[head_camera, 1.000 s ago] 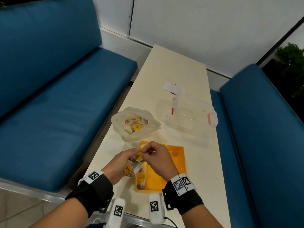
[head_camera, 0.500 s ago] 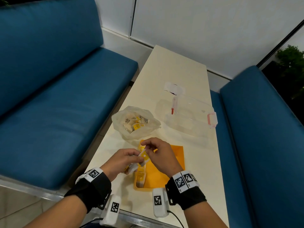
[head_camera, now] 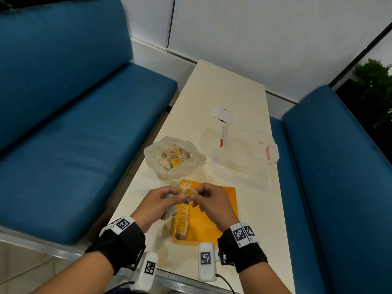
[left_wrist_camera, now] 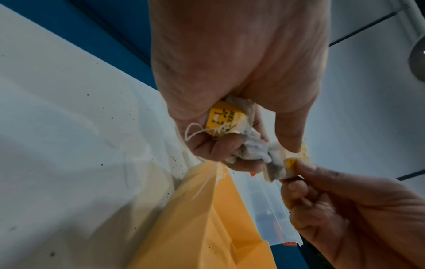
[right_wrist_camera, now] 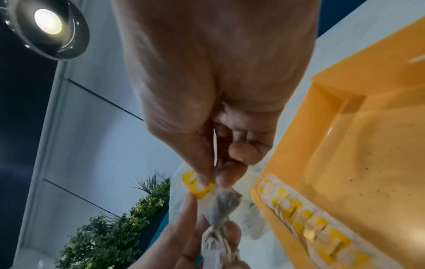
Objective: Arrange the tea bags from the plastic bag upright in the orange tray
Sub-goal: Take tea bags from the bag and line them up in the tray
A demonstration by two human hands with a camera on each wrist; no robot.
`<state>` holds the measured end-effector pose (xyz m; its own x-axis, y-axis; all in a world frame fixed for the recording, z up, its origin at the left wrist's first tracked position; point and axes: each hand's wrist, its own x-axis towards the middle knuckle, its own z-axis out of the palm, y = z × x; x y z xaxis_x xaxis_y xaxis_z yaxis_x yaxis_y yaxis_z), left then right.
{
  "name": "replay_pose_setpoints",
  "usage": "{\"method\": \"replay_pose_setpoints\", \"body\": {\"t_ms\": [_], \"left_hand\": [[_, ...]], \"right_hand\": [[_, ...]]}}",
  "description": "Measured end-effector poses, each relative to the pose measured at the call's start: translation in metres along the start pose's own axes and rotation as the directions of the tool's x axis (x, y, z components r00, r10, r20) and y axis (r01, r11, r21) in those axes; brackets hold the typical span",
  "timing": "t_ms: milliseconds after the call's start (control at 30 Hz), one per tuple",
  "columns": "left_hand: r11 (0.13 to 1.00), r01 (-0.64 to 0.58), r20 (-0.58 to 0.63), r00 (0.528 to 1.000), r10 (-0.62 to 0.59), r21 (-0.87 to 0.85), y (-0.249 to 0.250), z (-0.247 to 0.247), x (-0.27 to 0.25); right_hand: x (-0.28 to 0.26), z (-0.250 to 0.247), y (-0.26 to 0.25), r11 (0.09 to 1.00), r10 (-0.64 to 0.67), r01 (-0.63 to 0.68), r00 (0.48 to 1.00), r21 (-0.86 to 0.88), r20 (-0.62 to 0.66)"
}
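Blue benches are seen on both sides of a long pale table, and a white wall is behind it. Near the close end of the table the orange tray is set, with the plastic bag just beyond it and a clear box off to the right.

Above the tray's left side, one tea bag is held between both hands. It is pinched at its yellow tag by the thumb and first finger of the right hand. A small bunch of more tea bags is kept curled inside the left hand, and the shared bag's other end is pinched by its fingertips too. It looks as if the bag is being pulled free of the bunch so it can be stood up alone.

Along the tray's left wall a row of tea bags is already stood on edge, tags up, packed close. That wall may be used so the bags do not fall over. Most of the tray floor to the right is bare, so room is left for more rows. More tea bags are still seen in the plastic bag. The tray is close to the table's near edge, so little room is left there.
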<state>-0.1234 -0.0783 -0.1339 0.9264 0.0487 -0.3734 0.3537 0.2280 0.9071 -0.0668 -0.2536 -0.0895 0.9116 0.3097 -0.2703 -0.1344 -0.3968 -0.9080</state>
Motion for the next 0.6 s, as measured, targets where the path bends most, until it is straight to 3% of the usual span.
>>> {"method": "replay_pose_setpoints", "body": {"t_ms": [200,400,600], "left_hand": [[0.984,0.125,-0.176,0.979,-0.102,0.127,-0.021,-0.010,0.007],[0.889,0.240,-0.152,0.969,-0.195,0.391,-0.033,-0.010,0.003],[0.861,0.294,-0.166,0.955,-0.247,0.414,-0.037,-0.002,0.003]], "right_hand": [[-0.005,-0.009,0.029,0.986,0.139,-0.127,0.984,-0.104,0.113],[-0.006,0.003,0.052,0.931,0.292,-0.231,0.936,-0.282,0.198],[-0.005,0.022,0.054,0.879,0.356,-0.238,0.904,-0.413,0.236]]}}
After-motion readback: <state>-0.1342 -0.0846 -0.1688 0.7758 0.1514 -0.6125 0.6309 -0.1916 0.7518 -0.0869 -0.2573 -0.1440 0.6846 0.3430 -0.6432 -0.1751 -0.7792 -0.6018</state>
